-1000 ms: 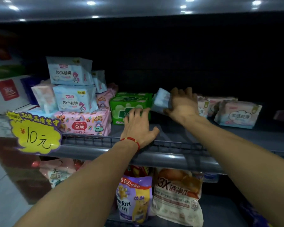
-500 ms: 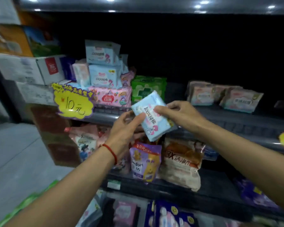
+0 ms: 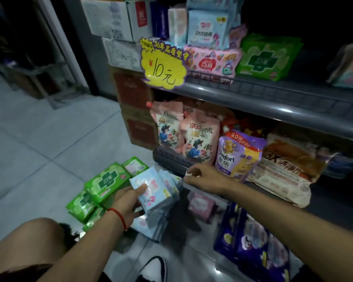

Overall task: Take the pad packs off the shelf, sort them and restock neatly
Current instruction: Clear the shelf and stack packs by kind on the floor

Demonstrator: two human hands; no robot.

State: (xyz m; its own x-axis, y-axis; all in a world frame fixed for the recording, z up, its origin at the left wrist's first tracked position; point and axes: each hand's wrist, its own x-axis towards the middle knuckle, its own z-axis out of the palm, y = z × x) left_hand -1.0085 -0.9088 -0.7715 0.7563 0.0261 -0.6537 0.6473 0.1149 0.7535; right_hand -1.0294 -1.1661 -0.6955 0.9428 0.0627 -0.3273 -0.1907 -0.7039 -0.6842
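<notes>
My left hand [image 3: 128,202] grips a light blue pad pack [image 3: 151,188] low over a stack of blue packs [image 3: 157,218] on the floor. Several green pad packs [image 3: 102,184] lie beside that stack on the left. My right hand [image 3: 204,177] hovers just right of the blue pack, fingers apart and holding nothing. On the upper shelf [image 3: 273,98] stand more blue packs [image 3: 208,29], a pink pack [image 3: 212,60] and a green pack [image 3: 267,55].
A yellow 10-yuan price tag [image 3: 163,66] hangs on the shelf edge. Detergent pouches [image 3: 192,135] and softener bags [image 3: 236,155] fill the lower shelf. Purple packs [image 3: 251,241] stand at the bottom right. Cardboard boxes [image 3: 118,17] sit left. My knee [image 3: 29,241] and shoe [image 3: 153,269] are below.
The blue pack passed from my right hand to my left and came down from shelf height to the floor stack. My view dropped towards the floor. My right hand let go.
</notes>
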